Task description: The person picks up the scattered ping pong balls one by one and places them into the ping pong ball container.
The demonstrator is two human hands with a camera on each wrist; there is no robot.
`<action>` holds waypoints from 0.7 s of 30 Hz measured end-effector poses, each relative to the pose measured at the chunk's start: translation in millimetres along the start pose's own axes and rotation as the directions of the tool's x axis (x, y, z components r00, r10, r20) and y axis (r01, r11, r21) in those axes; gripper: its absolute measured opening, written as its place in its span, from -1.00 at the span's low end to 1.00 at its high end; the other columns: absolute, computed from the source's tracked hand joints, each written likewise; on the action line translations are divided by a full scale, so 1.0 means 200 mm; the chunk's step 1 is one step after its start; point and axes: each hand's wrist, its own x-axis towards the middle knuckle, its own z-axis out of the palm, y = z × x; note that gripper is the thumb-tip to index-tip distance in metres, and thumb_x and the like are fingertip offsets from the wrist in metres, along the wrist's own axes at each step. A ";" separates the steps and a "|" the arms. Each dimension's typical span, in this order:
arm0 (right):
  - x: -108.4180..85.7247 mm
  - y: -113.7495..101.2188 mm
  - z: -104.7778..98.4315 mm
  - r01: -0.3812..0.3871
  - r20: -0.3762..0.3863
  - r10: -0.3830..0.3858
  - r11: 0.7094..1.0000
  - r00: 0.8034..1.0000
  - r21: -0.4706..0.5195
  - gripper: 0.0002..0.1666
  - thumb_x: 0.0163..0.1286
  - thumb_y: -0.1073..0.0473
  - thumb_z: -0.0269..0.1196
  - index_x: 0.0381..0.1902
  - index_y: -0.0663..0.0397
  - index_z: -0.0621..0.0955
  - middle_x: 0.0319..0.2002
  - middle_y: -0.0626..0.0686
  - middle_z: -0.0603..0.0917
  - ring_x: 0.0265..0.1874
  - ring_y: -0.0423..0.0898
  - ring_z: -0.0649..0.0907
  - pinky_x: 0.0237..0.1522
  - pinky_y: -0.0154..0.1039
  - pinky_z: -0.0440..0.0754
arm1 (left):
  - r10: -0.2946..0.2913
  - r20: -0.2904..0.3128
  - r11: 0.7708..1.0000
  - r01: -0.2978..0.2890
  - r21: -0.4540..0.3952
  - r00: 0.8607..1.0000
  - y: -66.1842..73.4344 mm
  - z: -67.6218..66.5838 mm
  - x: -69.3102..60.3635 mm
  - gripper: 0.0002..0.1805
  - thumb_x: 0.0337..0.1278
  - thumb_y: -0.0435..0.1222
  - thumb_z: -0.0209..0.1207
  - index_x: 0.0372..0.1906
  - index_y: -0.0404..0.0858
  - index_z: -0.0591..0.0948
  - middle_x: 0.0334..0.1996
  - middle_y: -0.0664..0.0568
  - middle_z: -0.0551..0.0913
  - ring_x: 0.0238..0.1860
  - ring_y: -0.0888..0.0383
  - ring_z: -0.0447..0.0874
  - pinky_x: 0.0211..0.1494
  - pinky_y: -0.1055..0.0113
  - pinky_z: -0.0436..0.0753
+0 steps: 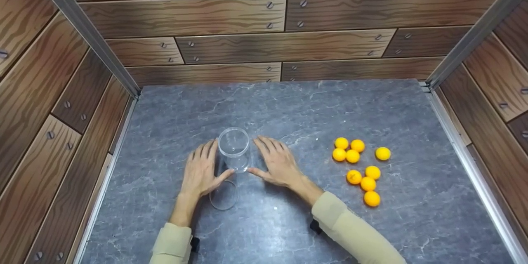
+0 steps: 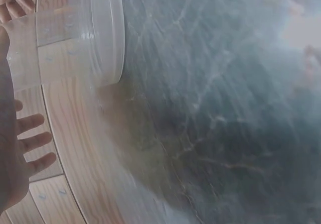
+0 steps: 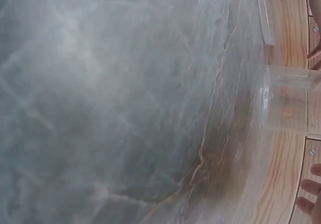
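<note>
Nearest: left sleeve [image 1: 171, 241] and right sleeve [image 1: 354, 231], forearms reaching in. Next, clear lid [image 1: 224, 194], flat on the bench [image 1: 301, 115], just on the near side of the jar [image 1: 234, 152], beside the left wrist. Off to the right, four orange balls [image 1: 368, 183] in a loose cluster. Left hand [image 1: 201, 171]: fingers extended, thumb out, gripping nothing, just beside the jar; contact can't be told. Right hand [image 1: 278, 163]: same pose on the opposite side, fingers slightly apart from the jar, thumb near its base; also gripping nothing. Jar: clear, upright, between both hands. Slightly farther on the right, five more balls [image 1: 352, 156], four grouped, one apart. Back: plank-pattern wall [image 1: 264, 45]. Status, judged from layout: jar standing and uncovered, that part done; no ball visible inside, all nine loose on the bench, neither hand near them, lid not fitted. Reads as early on.
</note>
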 end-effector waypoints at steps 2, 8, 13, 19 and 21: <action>0.02 0.01 0.00 0.019 0.003 -0.019 0.999 1.000 -0.032 0.13 0.40 -0.61 0.06 0.58 0.10 0.34 0.50 0.19 0.49 0.42 0.18 0.56 0.45 0.14 0.52 | -0.002 0.000 1.000 0.002 -0.003 1.000 0.00 0.01 0.01 0.18 0.10 0.47 0.20 0.58 -0.29 0.30 0.42 -0.25 0.54 0.39 -0.27 0.55 0.41 -0.20 0.53; 0.06 0.03 0.02 0.045 0.011 -0.044 0.995 0.999 -0.094 0.13 0.37 -0.61 0.11 0.58 0.07 0.35 0.46 0.16 0.53 0.38 0.14 0.59 0.42 0.08 0.55 | 0.003 0.001 1.000 -0.003 -0.030 1.000 -0.02 0.03 0.03 0.17 0.10 0.46 0.21 0.58 -0.28 0.31 0.40 -0.24 0.55 0.36 -0.26 0.57 0.40 -0.20 0.54; 0.09 0.02 0.04 0.041 0.004 -0.041 0.997 0.999 -0.071 0.14 0.38 -0.60 0.12 0.59 0.09 0.32 0.47 0.18 0.52 0.37 0.15 0.60 0.41 0.08 0.56 | 0.021 -0.004 0.999 -0.021 -0.037 1.000 -0.03 0.04 0.04 0.15 0.12 0.44 0.21 0.58 -0.29 0.31 0.40 -0.24 0.56 0.35 -0.25 0.58 0.39 -0.19 0.55; 0.11 0.00 0.05 0.042 0.009 -0.041 0.997 0.999 -0.062 0.12 0.38 -0.57 0.15 0.57 0.10 0.34 0.47 0.16 0.52 0.37 0.14 0.60 0.42 0.07 0.55 | 0.038 -0.003 0.998 -0.038 -0.050 0.999 -0.02 0.04 0.05 0.12 0.15 0.38 0.26 0.56 -0.33 0.33 0.40 -0.25 0.54 0.36 -0.25 0.57 0.41 -0.18 0.54; 0.12 0.01 0.05 0.048 0.013 -0.047 0.997 0.999 -0.068 0.11 0.39 -0.57 0.15 0.56 0.10 0.34 0.46 0.16 0.52 0.37 0.13 0.60 0.42 0.06 0.55 | 0.040 -0.009 0.998 -0.040 -0.052 0.999 -0.01 0.04 0.05 0.11 0.14 0.36 0.28 0.55 -0.34 0.33 0.40 -0.26 0.54 0.37 -0.25 0.57 0.41 -0.19 0.54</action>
